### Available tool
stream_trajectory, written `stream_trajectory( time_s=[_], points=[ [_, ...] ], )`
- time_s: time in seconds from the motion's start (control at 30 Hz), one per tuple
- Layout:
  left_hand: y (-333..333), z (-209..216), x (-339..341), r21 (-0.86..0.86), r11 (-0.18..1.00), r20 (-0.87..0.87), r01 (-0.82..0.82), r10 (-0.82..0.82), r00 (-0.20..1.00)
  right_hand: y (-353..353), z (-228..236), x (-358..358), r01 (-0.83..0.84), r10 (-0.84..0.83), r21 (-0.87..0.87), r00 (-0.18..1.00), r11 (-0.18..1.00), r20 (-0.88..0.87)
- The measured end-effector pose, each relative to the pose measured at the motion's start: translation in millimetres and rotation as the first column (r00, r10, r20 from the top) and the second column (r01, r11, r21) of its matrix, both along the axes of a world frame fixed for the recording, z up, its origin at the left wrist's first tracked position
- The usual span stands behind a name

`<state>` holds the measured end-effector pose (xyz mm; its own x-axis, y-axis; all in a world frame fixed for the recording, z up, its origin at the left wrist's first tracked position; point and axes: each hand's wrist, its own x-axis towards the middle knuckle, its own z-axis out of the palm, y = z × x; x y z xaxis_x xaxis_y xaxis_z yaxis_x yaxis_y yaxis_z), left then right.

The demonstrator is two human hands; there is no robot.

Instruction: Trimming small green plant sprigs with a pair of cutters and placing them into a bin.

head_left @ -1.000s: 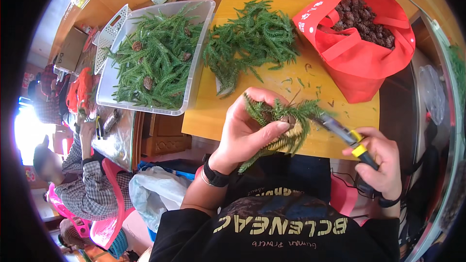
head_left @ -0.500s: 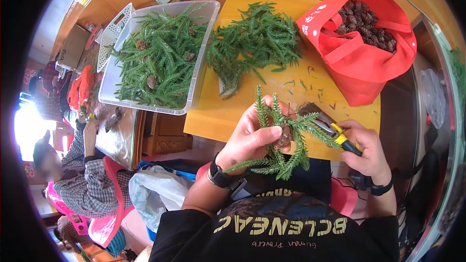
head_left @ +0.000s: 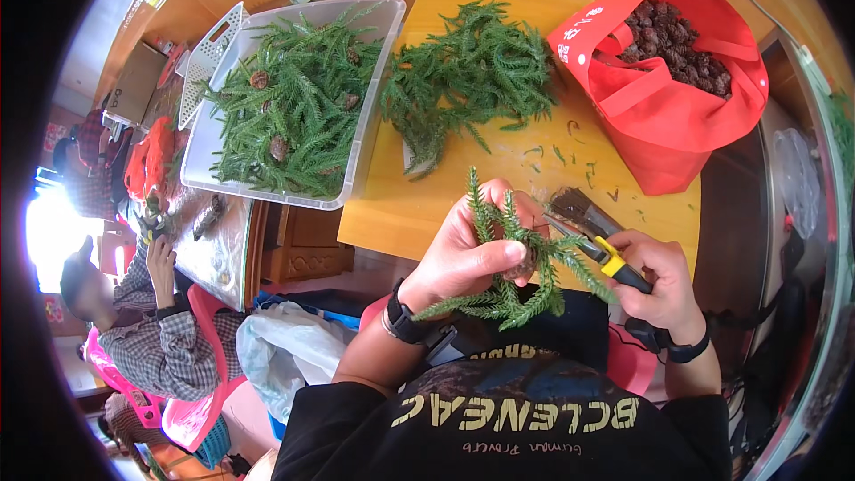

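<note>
I see left hand [head_left: 472, 254] pinching pine cone [head_left: 524, 265] with green sprigs [head_left: 512, 307] at near edge of yellow table [head_left: 401, 221]. Right hand [head_left: 661, 281] wraps yellow-and-black pliers [head_left: 616, 262], tips by sprigs; whether touching, I can't tell. Red bag [head_left: 655, 147] stands beyond.

Left hand [head_left: 468, 254], just right of centre, is pinching a green sprig bundle [head_left: 517, 307] with a brown pine cone [head_left: 526, 264] in it. Right hand [head_left: 661, 281] has yellow-and-black pliers [head_left: 612, 261], nose right up by the sprigs. Loose greenery [head_left: 485, 67] on the yellow bench [head_left: 387, 224] top-centre, clear bin [head_left: 381, 93] full of more upper left, red bag [head_left: 655, 142] of dark cones [head_left: 677, 49] upper right. Co-worker in a checked shirt [head_left: 169, 361], lower left.
</note>
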<state>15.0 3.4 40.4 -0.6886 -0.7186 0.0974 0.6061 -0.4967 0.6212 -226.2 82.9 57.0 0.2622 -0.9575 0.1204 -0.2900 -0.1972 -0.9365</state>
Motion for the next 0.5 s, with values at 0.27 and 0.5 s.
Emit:
stream_trajectory(
  time_s=[0.27,0.5],
  points=[
    [-1.1,1.7,-2.6,-0.030,0.992,0.258,-0.124,0.128,0.958,-2.4,17.3,3.9,0.107,-0.122,-0.096,0.978,0.990,-0.167],
    [0.4,11.3,-4.8,-0.018,0.987,0.358,-0.157,0.153,0.921,-2.5,31.4,5.7,0.103,-0.144,-0.175,0.961,0.979,-0.238]
  ],
)
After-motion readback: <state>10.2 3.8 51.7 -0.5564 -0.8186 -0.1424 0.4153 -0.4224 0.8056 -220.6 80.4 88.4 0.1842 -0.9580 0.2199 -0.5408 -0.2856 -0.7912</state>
